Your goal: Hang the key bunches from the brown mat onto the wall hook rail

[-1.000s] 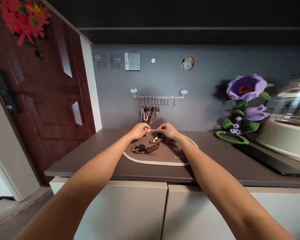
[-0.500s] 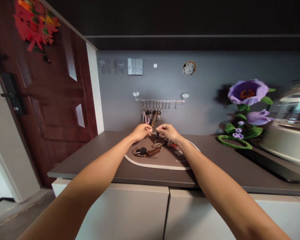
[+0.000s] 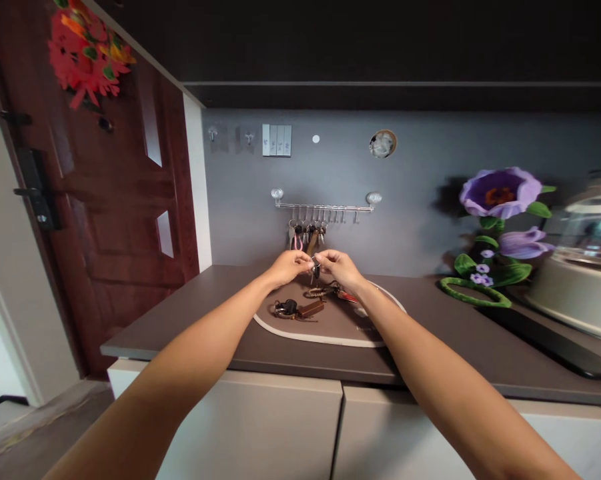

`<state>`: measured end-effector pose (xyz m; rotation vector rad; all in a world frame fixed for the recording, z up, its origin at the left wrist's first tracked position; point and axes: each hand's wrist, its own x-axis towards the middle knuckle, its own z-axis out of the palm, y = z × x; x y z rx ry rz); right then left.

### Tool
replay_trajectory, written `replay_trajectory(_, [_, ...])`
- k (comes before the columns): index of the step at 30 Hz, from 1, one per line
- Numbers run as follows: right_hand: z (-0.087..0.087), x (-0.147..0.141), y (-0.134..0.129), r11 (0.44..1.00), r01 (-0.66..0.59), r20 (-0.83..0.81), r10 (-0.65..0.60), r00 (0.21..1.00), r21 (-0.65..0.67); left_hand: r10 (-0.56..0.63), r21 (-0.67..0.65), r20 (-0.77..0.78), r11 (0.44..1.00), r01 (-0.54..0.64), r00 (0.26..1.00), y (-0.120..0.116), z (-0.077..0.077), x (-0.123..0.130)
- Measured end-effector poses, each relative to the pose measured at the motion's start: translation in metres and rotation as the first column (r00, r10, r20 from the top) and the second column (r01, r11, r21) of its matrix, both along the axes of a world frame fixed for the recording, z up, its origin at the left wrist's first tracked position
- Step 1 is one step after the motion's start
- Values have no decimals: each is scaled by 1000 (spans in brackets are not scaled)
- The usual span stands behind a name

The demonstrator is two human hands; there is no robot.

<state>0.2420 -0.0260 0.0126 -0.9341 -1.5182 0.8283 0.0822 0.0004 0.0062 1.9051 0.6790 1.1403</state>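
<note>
Above the mat, my left hand [image 3: 291,268] pinches one side of a small metal key ring [image 3: 315,261]. From the other side, the fingertips of my right hand [image 3: 339,268] are closed on the same ring. Dark-headed keys [image 3: 317,273] dangle below it, between my hands. On the brown mat [image 3: 280,329] lie a bunch with a black fob [image 3: 287,307], a brown leather strap [image 3: 311,308], a braided cord [image 3: 320,292] and a red item [image 3: 347,295] partly behind my right wrist. Several key bunches [image 3: 300,233] hang behind on a clear hook rail [image 3: 325,208].
At the right stand a purple fabric flower [image 3: 500,193], a glass-topped appliance [image 3: 580,287] and a flat black object [image 3: 555,343] on the dark counter [image 3: 180,320]. A dark shelf [image 3: 360,53] overhangs the wall. The red-brown door [image 3: 115,253] is at the left.
My hands have drawn slightly closer together, and the key ring now shows between my fingertips. The whole view has shifted a little, so the scene sits lower and further right.
</note>
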Motion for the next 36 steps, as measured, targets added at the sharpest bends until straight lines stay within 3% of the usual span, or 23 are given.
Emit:
replay_trajectory(7, [1, -4, -2, 1000, -10, -67, 11, 998, 7, -11, -1, 51, 1000, 11, 999, -6, 4, 1])
replay_trajectory(21, [-2, -7, -4, 997, -71, -167, 66, 984, -26, 56, -213, 278, 977, 4, 959, -6, 11, 1])
replay_trajectory(28, [0, -6, -3, 998, -67, -186, 62, 981, -18, 52, -224, 304, 974, 18, 951, -8, 12, 2])
replay_trajectory(36, [-2, -3, 1, 996, -31, -152, 43, 987, 85, 12, -172, 301, 984, 42, 953, -6, 10, 3])
